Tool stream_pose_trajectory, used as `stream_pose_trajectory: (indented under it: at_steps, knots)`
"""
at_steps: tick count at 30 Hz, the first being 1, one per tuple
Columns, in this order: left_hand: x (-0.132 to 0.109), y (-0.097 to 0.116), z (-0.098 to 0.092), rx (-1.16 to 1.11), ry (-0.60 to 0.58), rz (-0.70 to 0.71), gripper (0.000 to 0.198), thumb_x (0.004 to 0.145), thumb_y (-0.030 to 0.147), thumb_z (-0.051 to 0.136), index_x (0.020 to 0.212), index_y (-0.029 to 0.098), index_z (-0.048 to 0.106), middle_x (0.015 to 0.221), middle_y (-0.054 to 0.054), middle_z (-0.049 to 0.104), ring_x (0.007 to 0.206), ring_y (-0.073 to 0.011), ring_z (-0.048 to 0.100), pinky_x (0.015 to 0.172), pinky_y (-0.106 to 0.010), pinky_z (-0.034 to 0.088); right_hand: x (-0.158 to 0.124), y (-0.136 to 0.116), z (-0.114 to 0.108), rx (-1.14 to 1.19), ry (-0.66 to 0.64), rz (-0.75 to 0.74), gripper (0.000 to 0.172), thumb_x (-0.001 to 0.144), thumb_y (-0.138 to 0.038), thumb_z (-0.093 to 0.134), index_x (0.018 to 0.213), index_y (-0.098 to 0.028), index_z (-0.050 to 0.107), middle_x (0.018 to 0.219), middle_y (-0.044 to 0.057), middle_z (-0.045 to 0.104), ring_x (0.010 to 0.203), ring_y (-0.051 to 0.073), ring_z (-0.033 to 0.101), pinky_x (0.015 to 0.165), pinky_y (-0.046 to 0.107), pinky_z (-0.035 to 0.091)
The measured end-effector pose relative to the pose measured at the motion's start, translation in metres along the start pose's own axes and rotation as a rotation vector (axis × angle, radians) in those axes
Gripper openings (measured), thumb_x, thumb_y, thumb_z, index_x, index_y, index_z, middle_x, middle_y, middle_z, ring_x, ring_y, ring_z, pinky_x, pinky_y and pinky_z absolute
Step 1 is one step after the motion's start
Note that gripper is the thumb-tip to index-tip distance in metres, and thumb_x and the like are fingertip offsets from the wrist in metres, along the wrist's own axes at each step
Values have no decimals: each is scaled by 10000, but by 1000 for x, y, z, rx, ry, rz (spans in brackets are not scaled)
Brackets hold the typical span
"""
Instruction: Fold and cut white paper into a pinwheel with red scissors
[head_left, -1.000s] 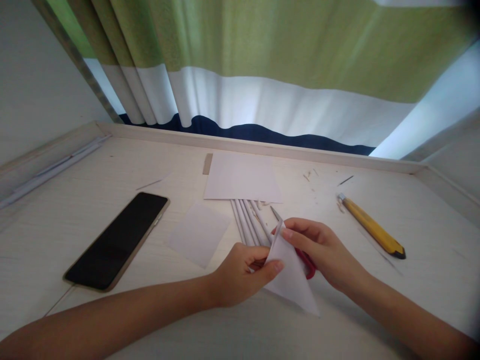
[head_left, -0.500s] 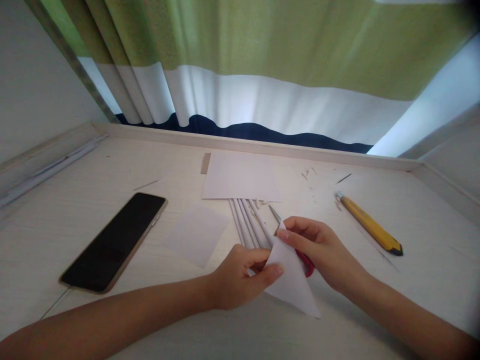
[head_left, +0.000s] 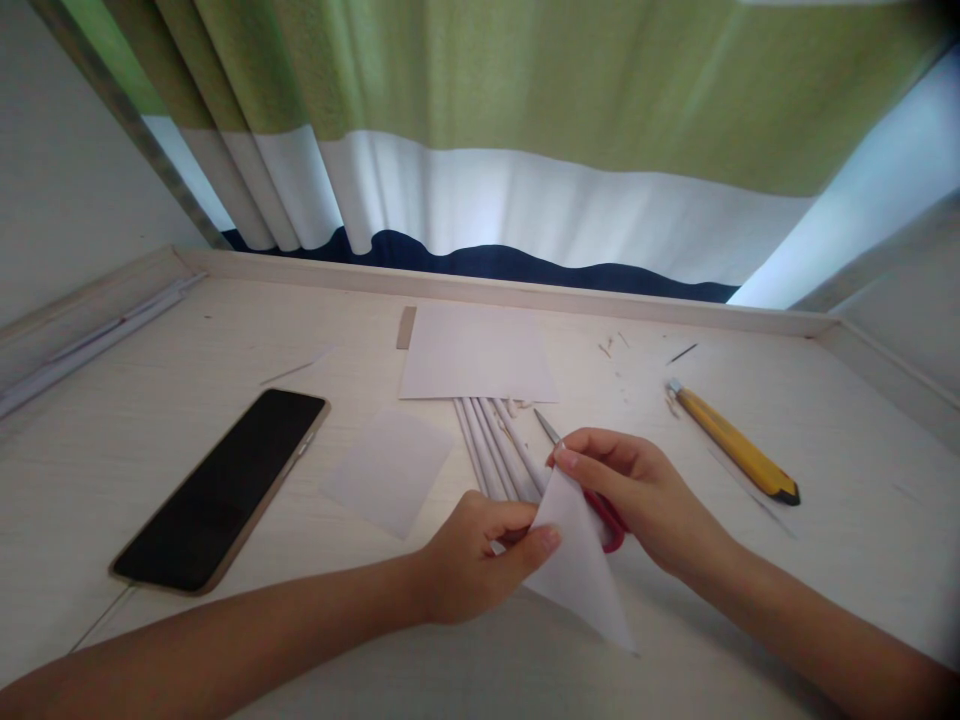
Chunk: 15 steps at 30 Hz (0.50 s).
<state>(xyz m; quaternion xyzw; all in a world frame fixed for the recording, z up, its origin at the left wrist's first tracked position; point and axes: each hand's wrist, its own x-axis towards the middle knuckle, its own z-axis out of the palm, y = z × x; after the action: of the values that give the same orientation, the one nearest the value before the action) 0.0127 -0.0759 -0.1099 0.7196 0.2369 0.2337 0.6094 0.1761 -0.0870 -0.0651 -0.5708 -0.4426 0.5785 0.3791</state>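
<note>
Between my two hands is a small sheet of white paper (head_left: 576,570), folded over so that one corner points down toward me. My left hand (head_left: 480,555) pinches its left edge between thumb and fingers. With thumb and fingertips closed, my right hand (head_left: 622,480) grips the paper's upper corner. Red-handled scissors (head_left: 613,530) lie beneath the paper and my right hand, their blade tip pointing away. Several rolled white paper tubes (head_left: 491,445) lie side by side just beyond my hands, their near ends hidden by the left hand and the sheet.
A larger white sheet (head_left: 476,350) covers the tubes' far ends. Left of the hands are a square of paper (head_left: 391,470) and a phone (head_left: 225,490) with a cable. A yellow utility knife (head_left: 735,440) lies at right, near small scraps. A curtain (head_left: 510,120) hangs behind the raised table edge.
The paper's lower corner has dropped slightly, and more of the red scissors handle shows. Both hands keep their hold. The whole view has shifted a little.
</note>
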Motion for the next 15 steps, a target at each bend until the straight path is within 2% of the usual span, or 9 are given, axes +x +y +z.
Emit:
stream_pose_trajectory:
  at_steps: [8, 15]
  knots:
    - [0, 1, -1, 34, -25, -24, 320, 818, 319, 370, 605, 111, 486, 519, 31, 366, 469, -60, 343, 439, -172, 276, 0, 1, 0, 54, -7, 10, 198, 707, -365, 582, 680, -170, 564, 464, -63, 485, 320, 21, 362, 292, 149, 259]
    - [0, -2, 0, 46, -18, -8, 317, 819, 318, 376, 574, 125, 436, 511, 41, 327, 470, -55, 319, 440, -173, 259, 0, 2, 0, 77, 6, 0, 184, 696, -344, 604, 672, -165, 565, 523, -55, 518, 375, 18, 396, 310, 130, 269]
